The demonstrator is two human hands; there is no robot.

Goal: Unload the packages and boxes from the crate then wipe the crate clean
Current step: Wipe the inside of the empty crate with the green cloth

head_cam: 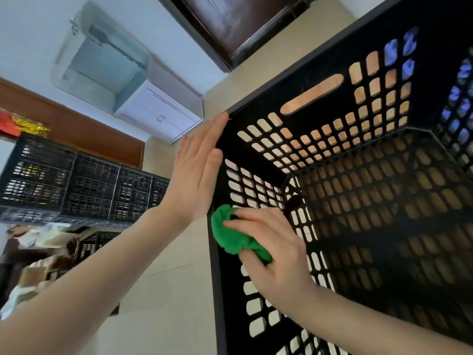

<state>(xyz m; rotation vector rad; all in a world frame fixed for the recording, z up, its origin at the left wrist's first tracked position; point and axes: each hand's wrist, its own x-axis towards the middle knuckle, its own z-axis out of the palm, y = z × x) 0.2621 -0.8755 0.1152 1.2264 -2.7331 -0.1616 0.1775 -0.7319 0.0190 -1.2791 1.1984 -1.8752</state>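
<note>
**Crate emptied; left wall being wiped.**
The crate sits on the floor with nothing inside. The left hand, fingers straight and together, presses flat on the outside of its left wall near the far corner. The right hand grips a bunched cloth against that wall's inner face. Risks, as judged: the crate may slide or tip if the brace slackens, and the cloth may snag in the slots.

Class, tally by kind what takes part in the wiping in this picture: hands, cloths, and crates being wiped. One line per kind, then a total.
hands: 2, the left hand and the right hand
green cloth: 1
crate being wiped: 1
total: 4
</note>
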